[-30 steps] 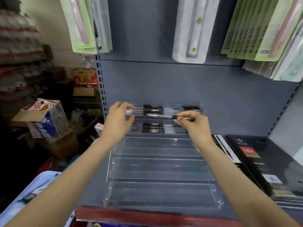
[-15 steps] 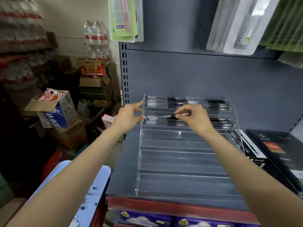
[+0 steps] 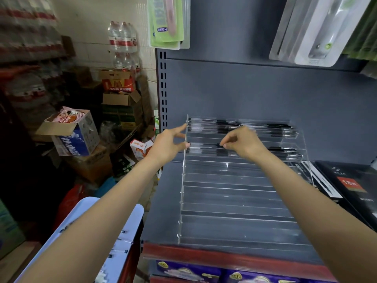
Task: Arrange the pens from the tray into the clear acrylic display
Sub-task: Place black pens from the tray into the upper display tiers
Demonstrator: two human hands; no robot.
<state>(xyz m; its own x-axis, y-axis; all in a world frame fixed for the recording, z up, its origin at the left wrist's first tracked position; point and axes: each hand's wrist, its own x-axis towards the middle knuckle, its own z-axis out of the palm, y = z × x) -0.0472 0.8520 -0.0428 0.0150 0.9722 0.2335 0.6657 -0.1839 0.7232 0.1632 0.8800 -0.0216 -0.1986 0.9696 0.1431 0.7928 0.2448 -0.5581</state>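
R hand (image 3: pixel 242 142) pinches pen (image 3: pixel 206 144) in acrylic display (image 3: pixel 234 201).

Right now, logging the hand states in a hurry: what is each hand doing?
Left hand: open, fingertips at the acrylic display's left edge.
Right hand: pinching a pen in the second row.

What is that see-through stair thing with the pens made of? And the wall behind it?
The display looks like clear, glossy plastic, probably acrylic: the grey shelf shows straight through it and its edges catch light. The back wall looks like grey painted metal with a matte finish; a strip of punched slots runs down its left edge. The pens seem to be clear plastic with black grips.
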